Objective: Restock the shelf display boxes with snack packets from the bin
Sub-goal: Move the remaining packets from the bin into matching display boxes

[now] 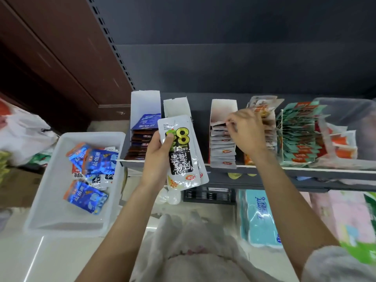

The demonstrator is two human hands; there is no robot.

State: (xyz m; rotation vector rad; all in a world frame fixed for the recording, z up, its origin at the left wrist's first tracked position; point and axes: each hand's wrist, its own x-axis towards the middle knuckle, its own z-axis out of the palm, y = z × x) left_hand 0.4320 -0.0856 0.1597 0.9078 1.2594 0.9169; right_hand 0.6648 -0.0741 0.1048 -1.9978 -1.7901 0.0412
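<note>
- Silver-and-black foil snack packets (183,151) gripped in left hand (156,159), not yet shelved.
- Right hand (247,132) pinching grey packet in red-and-white cardboard display box (222,139).
- Blue packets (89,171) left in white plastic bin (67,220).

The right hand (247,132) hides its fingertips' grasp among the packets (222,147).

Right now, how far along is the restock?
Done: the display boxes with brown packets and grey packets look well filled. In hand: left hand holds white packets; right hand pinches a packet in the grey row. Left: the white box behind looks empty, and blue packets remain in the bin.
</note>
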